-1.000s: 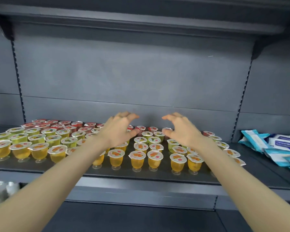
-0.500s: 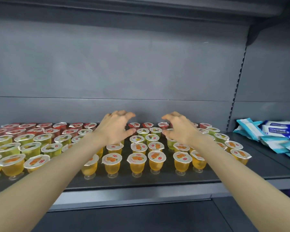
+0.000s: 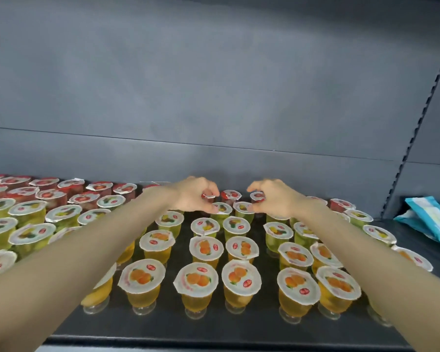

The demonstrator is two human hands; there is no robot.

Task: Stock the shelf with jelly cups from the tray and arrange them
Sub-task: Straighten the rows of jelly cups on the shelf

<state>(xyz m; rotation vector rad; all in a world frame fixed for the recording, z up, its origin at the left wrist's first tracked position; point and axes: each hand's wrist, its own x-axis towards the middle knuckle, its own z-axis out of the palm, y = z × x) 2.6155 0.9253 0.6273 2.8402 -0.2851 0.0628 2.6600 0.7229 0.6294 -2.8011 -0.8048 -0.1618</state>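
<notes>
Cups (image 3: 196,279) fill the shelf (image 3: 214,326) from 9 to 3 o'clock, leaving a bare strip along its front edge at 6, and packets (image 3: 432,219) lie at 3. Both arms reach to the back row at 12, where the left hand (image 3: 194,195) pinches a red cup (image 3: 208,196) and the right hand (image 3: 277,199) pinches the other red cup (image 3: 257,196). Half a second ago both hands hovered spread above the cups.

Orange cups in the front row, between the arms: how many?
5 cups, left to right: first, second, middle, fourth, fifth. More stand partly hidden under the left arm and right arm.
</notes>
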